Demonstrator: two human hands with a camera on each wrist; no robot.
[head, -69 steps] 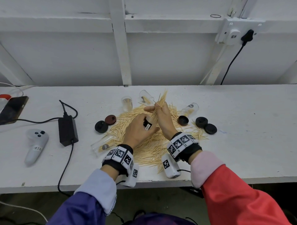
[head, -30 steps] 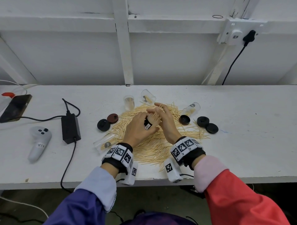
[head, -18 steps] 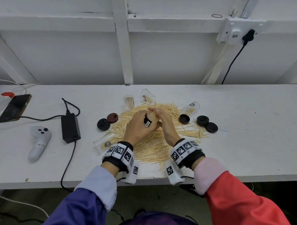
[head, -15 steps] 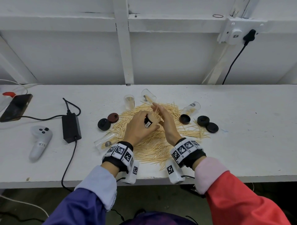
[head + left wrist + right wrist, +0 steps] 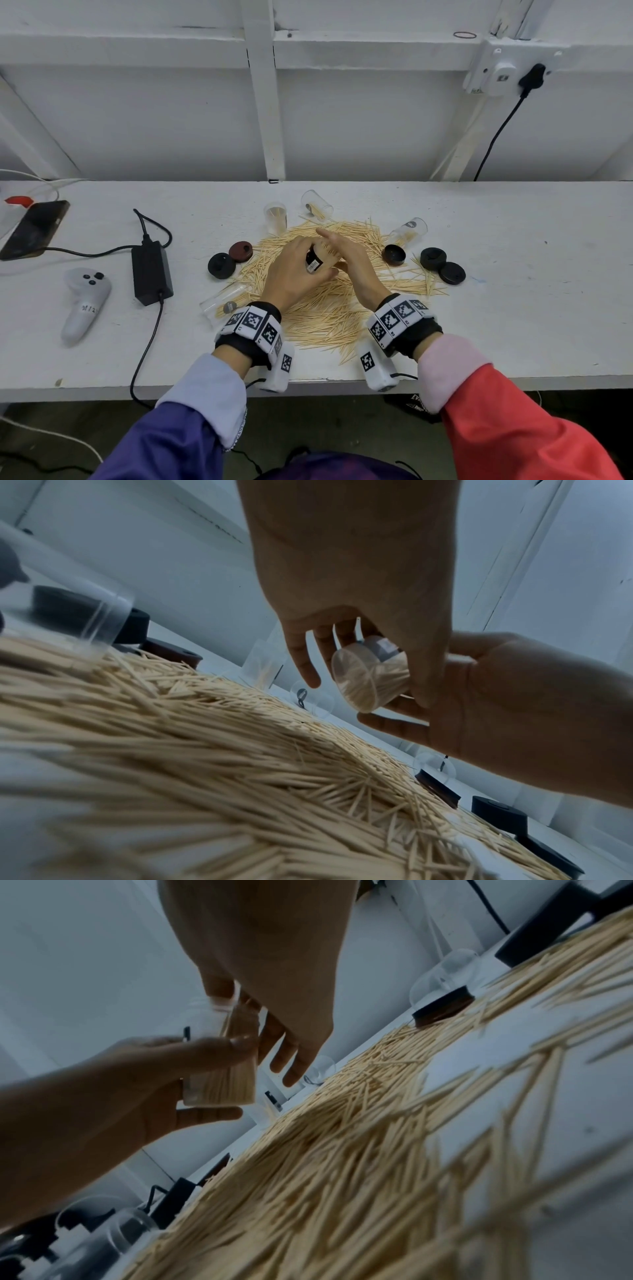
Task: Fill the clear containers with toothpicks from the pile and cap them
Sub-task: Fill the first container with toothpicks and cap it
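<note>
Your left hand (image 5: 291, 270) is curled round a clear container (image 5: 322, 258) packed with toothpicks, held above the middle of the frame. The left wrist view shows its round clear base (image 5: 356, 677) with thumb and fingers clasped about the wall. Your right hand (image 5: 349, 260) has its fingers extended and flat, lying against the container's open end and pinching nothing; the right wrist view shows the same straight fingers (image 5: 291, 1053) beside the toothpick ends.

Directly beneath both hands lies the toothpick pile (image 5: 329, 308), spread across the centre of the white table (image 5: 513, 274). An upright container (image 5: 275, 219) and a tipped one (image 5: 317, 207) sit at the pile's upper edge, another lies on its side at upper right (image 5: 409, 231), and one at lower left (image 5: 224, 303). Dark caps lie left (image 5: 221, 265) and right (image 5: 433, 257) of the pile.

At the left of the frame: a black power adapter (image 5: 151, 272), a white controller (image 5: 84, 305) and a phone (image 5: 34, 229).
</note>
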